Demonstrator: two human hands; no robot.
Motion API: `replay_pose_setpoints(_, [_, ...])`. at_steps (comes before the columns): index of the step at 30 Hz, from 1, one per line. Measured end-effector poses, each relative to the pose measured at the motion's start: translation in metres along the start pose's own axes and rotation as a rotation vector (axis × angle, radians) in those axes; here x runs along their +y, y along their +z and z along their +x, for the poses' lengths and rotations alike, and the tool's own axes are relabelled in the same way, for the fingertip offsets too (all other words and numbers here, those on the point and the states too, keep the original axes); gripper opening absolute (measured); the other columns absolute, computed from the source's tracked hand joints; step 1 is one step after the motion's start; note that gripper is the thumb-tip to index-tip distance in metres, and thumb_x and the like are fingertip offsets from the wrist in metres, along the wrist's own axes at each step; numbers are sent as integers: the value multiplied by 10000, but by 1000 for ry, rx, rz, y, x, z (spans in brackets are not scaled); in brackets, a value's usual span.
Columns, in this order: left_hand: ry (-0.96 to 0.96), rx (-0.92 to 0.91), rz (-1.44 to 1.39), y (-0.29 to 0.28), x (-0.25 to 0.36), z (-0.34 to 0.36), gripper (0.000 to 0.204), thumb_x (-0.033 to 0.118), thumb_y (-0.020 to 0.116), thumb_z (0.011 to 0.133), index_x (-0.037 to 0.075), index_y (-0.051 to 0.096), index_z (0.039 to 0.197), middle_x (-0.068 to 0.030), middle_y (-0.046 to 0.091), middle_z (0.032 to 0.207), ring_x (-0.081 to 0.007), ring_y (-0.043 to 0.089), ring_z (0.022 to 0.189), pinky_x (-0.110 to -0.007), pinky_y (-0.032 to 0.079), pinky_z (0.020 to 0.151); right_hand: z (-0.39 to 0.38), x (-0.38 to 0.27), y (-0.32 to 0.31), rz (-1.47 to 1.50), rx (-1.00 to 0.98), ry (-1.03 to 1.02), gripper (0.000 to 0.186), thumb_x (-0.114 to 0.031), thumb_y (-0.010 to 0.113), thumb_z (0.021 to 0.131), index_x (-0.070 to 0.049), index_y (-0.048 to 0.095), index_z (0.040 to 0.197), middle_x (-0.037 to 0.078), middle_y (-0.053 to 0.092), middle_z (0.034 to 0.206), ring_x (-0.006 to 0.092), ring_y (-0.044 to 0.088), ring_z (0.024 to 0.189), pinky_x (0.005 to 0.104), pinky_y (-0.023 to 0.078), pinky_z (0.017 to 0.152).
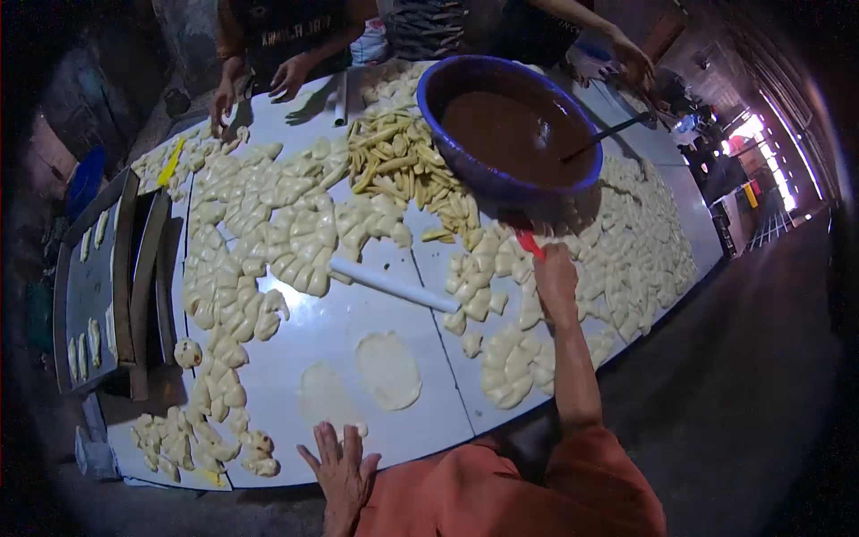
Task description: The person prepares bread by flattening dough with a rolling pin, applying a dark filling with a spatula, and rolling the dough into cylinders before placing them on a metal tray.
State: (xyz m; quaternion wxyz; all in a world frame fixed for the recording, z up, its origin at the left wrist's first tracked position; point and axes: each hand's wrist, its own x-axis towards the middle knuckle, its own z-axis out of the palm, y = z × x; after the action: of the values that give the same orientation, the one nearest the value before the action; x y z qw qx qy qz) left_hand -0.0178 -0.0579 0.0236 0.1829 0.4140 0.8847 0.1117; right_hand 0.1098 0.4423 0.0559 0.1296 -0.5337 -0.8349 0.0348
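Note:
My right hand (557, 279) is closed round the handle of a red-handled tool (526, 238). Its far end lies in shadow below the bowl, so I cannot tell its kind. My left hand (342, 467) rests at the table's front edge with fingers spread. Just beyond it are two thin flattened dough rounds (388, 370), next to a small dough scrap. A white rolling rod (394, 285) lies slantwise between the hands. Pale dough pieces (508, 365) cover the tabletop near my right forearm, and more dough pieces (300, 242) spread across the left side.
A blue bowl (429, 116) of brown filling stands at the back, a dark stick (617, 132) leaning in it. Yellowish strips (403, 161) are heaped beside it. Metal trays (89, 345) stand at left, near a yellow tool (170, 163). Co-workers' hands (291, 76) work across the table.

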Motion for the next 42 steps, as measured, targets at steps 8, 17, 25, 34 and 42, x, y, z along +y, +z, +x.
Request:
replay_pose_setpoints(8, [-6, 222, 260, 53, -11, -22, 654, 555, 487, 1015, 92, 505, 1477, -279, 361, 1585, -506, 240, 1513, -753, 43, 1177, 8, 15, -109, 474, -203, 15, 186, -133, 591, 965, -31, 653, 1107, 230, 693, 939, 407, 684, 903, 461, 513, 759])
replay_pose_setpoints(17, [-3, 396, 422, 81, -26, -25, 550, 388, 424, 1021, 29, 532, 1424, -224, 466, 1523, -462, 358, 1464, -708, 182, 1187, 187, -21, -110, 23, -93, -547, 253, -151, 608, 942, -125, 741, 1156, 177, 745, 1020, 369, 715, 981, 483, 552, 870])
replay_pose_setpoints(25, [-50, 610, 224, 84, 4, -18, 510, 379, 472, 1017, 100, 631, 1413, -173, 544, 1446, -372, 475, 1353, -600, 296, 1175, 249, -17, -25, 12, -418, -795, 249, -191, 732, 861, -115, 794, 1090, 165, 764, 991, 356, 733, 963, 469, 560, 891])
replay_pose_setpoints(34, [-151, 481, 231, 90, -7, -30, 530, 332, 446, 986, 17, 533, 1403, -217, 526, 1354, -434, 488, 1292, -681, 312, 1127, 267, 14, -50, 405, -826, -523, 352, -349, 799, 846, -23, 806, 978, 36, 736, 738, 147, 615, 663, 350, 478, 654])
replay_pose_setpoints(42, [-140, 473, 206, 76, 9, -25, 520, 292, 439, 994, 3, 509, 1421, -218, 515, 1372, -420, 461, 1327, -665, 288, 1147, 271, 24, -62, 418, -938, -303, 340, -342, 837, 821, -33, 820, 962, -20, 676, 719, 78, 551, 656, 301, 431, 598])
